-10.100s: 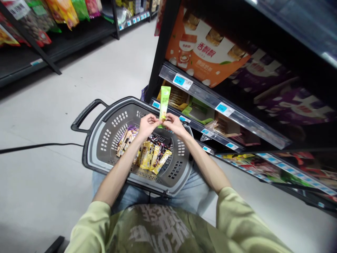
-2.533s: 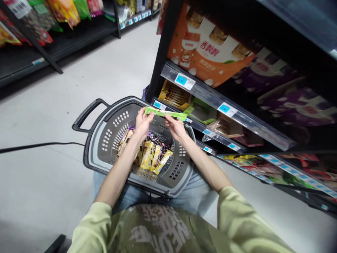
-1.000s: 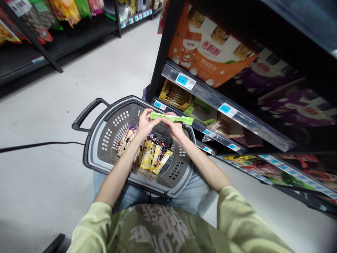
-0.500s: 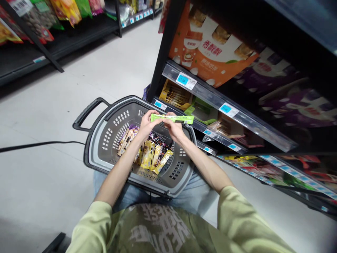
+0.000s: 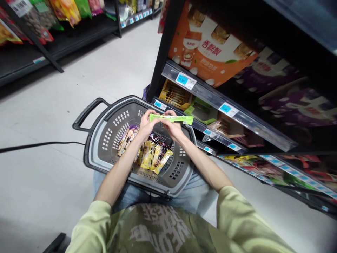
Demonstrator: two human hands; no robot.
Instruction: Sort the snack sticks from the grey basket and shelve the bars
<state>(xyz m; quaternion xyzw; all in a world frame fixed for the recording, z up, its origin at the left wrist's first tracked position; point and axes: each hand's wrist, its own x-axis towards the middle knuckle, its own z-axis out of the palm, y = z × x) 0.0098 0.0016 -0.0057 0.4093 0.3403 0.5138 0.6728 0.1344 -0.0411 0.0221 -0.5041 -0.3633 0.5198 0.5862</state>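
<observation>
Both my hands hold one long green stick packet level above a grey shopping basket that rests on my lap. My left hand pinches the packet's left end. My right hand grips it near the middle, and the right end sticks out toward the shelf. Inside the basket lie several yellow, brown and purple stick packets.
A dark shelf unit on the right has blue price tags, an orange box, purple boxes and a green display carton. Another shelf with snack bags stands far left. A black cable crosses the grey floor.
Ten seconds ago the green packet stood upright between my fingers; it now lies level. Over the last second it barely moved, and my hands stayed close together on it.
</observation>
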